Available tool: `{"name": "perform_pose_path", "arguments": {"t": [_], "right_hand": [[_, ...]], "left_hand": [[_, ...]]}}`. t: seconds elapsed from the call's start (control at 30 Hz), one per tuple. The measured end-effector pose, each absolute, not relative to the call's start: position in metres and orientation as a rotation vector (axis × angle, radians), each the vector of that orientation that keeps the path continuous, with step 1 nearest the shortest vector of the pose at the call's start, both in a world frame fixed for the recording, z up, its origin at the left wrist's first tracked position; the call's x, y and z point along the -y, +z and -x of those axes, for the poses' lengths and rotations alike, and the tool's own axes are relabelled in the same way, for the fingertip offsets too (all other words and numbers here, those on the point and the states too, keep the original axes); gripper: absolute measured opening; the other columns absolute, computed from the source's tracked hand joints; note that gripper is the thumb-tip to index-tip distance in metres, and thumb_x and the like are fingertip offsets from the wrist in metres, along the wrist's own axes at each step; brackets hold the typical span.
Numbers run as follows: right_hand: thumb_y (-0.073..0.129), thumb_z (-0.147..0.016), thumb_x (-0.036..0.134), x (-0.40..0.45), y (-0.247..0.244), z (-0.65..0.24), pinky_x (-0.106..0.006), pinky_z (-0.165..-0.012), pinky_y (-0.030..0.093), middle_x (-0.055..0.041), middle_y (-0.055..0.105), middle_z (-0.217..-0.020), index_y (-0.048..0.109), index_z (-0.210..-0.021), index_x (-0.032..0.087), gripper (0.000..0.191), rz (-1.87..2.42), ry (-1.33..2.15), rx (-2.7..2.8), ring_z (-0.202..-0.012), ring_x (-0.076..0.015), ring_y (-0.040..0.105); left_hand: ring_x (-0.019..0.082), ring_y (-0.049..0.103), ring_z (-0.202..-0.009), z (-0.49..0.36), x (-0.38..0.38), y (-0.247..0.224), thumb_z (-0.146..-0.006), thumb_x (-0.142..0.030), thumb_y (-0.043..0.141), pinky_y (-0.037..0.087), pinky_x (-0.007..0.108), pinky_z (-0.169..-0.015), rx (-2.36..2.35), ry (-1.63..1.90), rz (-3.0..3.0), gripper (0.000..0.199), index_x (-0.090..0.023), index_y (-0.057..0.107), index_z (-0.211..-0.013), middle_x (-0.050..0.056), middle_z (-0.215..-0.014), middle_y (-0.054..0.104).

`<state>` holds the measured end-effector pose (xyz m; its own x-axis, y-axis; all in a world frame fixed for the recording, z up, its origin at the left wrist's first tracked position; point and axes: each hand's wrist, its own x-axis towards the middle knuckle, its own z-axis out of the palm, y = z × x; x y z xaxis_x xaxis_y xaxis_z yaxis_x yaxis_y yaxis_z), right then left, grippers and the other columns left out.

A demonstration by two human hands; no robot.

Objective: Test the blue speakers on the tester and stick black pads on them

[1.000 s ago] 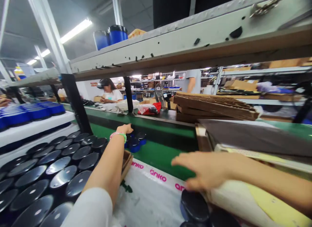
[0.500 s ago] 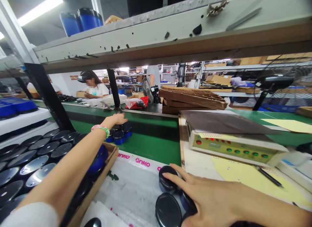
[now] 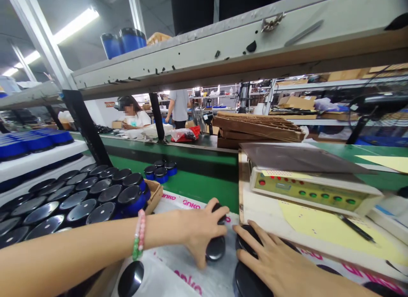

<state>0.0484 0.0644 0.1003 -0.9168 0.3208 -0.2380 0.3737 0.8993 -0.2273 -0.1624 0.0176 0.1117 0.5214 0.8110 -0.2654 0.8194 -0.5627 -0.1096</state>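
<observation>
My left hand (image 3: pixel 204 231), with a beaded bracelet at the wrist, curls around two small round black-topped containers (image 3: pixel 216 248) on the printed plastic sheet (image 3: pixel 172 229). Just right of it, my right hand (image 3: pixel 277 263) lies over a cluster of black-topped containers (image 3: pixel 250 280), its fingers bent around their tops. The palm hides part of that cluster. Another black-topped piece (image 3: pixel 131 278) rests on white wrapping below my left wrist. At the left, a carton (image 3: pixel 155 195) holds many blue containers with shiny black tops (image 3: pixel 130 195).
Several blue containers (image 3: pixel 161 174) stand on the green belt (image 3: pixel 204 182). A control box (image 3: pixel 315 190) with buttons, yellow paper (image 3: pixel 318 222) and a pen (image 3: pixel 357 229) are at the right. A shelf (image 3: pixel 204 54) spans overhead. Co-workers (image 3: pixel 135 114) are across the belt.
My left hand has come back from the containers on the belt to the plastic sheet and closed around two containers. My right hand and its cluster have shifted slightly right.
</observation>
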Motion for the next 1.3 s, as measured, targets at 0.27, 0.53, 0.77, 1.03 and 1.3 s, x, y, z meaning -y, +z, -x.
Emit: {"name": "perform_pose_path", "arguments": {"t": [0.27,0.53,0.77,1.03,1.3], "right_hand": [[0.071,-0.057,0.056,-0.101,0.114,0.004,-0.054,-0.096,0.04,-0.0124,0.031,-0.144,0.058,-0.114,0.022,0.068,-0.428,-0.437,-3.039,-0.127,-0.0429,0.03],[0.067,-0.076,0.046,-0.183,0.101,0.135,-0.055,-0.094,0.039,-0.0116,0.026,-0.147,0.052,-0.122,0.018,0.057,-0.478,-0.285,-3.038,-0.129,-0.0385,0.029],[0.058,-0.088,0.034,-0.193,0.083,0.206,-0.056,-0.098,0.036,-0.0096,0.035,-0.143,0.045,-0.131,0.021,0.046,-0.445,-0.385,-3.069,-0.124,-0.0308,0.04],[0.059,-0.087,0.038,-0.173,0.121,0.189,-0.057,-0.1,0.033,-0.011,0.029,-0.147,0.034,-0.139,0.023,0.06,-0.354,-0.499,-3.149,-0.128,-0.0327,0.036],[0.07,-0.066,0.041,-0.154,0.195,0.003,-0.042,-0.08,0.05,-0.0096,0.064,-0.114,0.057,-0.122,0.021,0.061,-0.552,-0.391,-2.819,-0.098,-0.0319,0.062]], "left_hand": [[0.045,0.017,-0.132,0.293,-0.083,0.137,-0.055,-0.031,0.082,0.032,0.055,-0.102,-2.048,-0.489,-2.427,0.063,-0.012,0.058,-0.11,0.019,-0.145,0.026],[0.028,0.047,-0.119,0.342,-0.116,0.113,-0.088,-0.032,0.058,0.041,0.052,-0.096,-2.162,-0.56,-2.141,0.038,-0.018,0.051,-0.123,0.01,-0.135,0.045],[0.031,0.043,-0.123,0.363,-0.093,0.115,-0.088,-0.03,0.059,0.04,0.054,-0.097,-2.204,-0.569,-2.096,0.048,-0.021,0.042,-0.132,0.011,-0.141,0.037],[0.038,0.014,-0.138,0.331,-0.047,0.187,-0.082,-0.014,0.053,0.028,0.052,-0.107,-2.445,-0.404,-2.272,0.072,-0.009,0.018,-0.144,0.022,-0.151,0.013],[0.037,0.04,-0.124,0.151,-0.003,0.14,-0.071,-0.047,0.067,0.046,0.047,-0.093,-1.385,-0.085,-2.723,0.066,-0.021,0.046,-0.128,0.015,-0.141,0.036]]}}
